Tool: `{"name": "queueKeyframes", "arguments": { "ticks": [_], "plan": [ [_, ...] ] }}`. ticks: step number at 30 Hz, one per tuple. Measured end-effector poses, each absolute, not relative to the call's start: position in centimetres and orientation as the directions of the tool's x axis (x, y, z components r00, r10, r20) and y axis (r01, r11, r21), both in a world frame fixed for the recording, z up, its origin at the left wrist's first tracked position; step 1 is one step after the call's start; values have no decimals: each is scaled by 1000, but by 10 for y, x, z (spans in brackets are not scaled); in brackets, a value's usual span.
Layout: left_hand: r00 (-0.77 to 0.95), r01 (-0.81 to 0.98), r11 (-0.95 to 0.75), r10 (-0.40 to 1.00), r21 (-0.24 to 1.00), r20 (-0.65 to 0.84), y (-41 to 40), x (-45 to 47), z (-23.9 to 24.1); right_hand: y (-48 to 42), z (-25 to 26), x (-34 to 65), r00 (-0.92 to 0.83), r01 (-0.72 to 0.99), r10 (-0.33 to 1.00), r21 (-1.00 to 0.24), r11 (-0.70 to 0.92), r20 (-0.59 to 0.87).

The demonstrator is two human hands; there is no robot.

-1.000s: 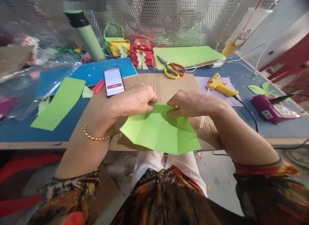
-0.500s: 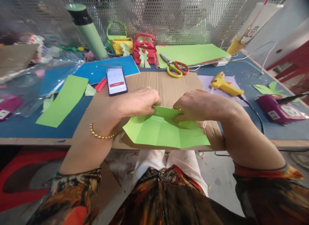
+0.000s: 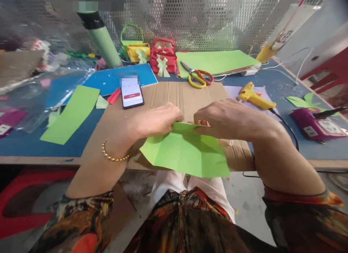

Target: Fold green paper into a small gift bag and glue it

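A creased sheet of green paper (image 3: 185, 155) lies over the near edge of the cardboard (image 3: 179, 97), its front part sticking out past the table edge. My left hand (image 3: 165, 119) is closed on the paper's far left part, a gold beaded bracelet (image 3: 115, 158) on that wrist. With thumb and bent fingers, my right hand (image 3: 217, 117) pinches the far edge on the right. Between the two hands a narrow strip along the far edge stands up. The fingertips are partly hidden behind the hands and the paper.
A phone (image 3: 132, 95) lies left of the hands, near a green paper strip (image 3: 73, 113). Scissors (image 3: 197, 75) and a yellow glue gun (image 3: 257, 96) lie beyond and to the right. Small paper bags (image 3: 163, 59), a bottle (image 3: 100, 39) and a purple power socket (image 3: 318, 124) stand around.
The paper's near edge has dropped lower and toward me, and its right corner has moved inward. My right hand's fingers have loosened slightly, showing a gap. Both hands still grip the paper.
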State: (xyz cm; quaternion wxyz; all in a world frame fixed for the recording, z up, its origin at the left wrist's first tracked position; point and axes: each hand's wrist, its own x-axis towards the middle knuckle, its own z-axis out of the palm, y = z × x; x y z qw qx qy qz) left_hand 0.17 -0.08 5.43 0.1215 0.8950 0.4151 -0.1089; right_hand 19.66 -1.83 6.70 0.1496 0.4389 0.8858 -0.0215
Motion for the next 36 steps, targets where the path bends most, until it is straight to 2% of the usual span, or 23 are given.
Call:
{"name": "queueKeyframes", "arguments": {
  "ticks": [3,8,15,20,25,31,34,36],
  "plan": [
    [600,793,-596,726,129,-336,-3,4,58,-22,65,196,-622,765,754,40,643,-212],
    [608,787,-604,726,125,-321,-1,-1,55,-23,50,196,-696,701,703,74,709,-146],
    [751,659,-720,646,220,-136,8,-6,48,-17,48,198,-721,681,681,53,731,-131],
    [794,607,-776,602,170,-86,7,-1,47,-18,49,196,-714,690,686,26,724,-142],
    [800,599,-790,596,128,-66,7,1,46,-19,54,196,-661,736,734,53,675,-157],
    [786,618,-783,613,78,-80,6,3,46,-17,54,192,-644,760,751,-11,650,-145],
    [783,622,-779,616,78,-87,7,3,43,-17,49,188,-682,729,720,-45,683,-129],
    [784,620,-775,616,124,-71,8,1,40,-17,46,187,-698,715,706,-64,696,-125]
  ]
}}
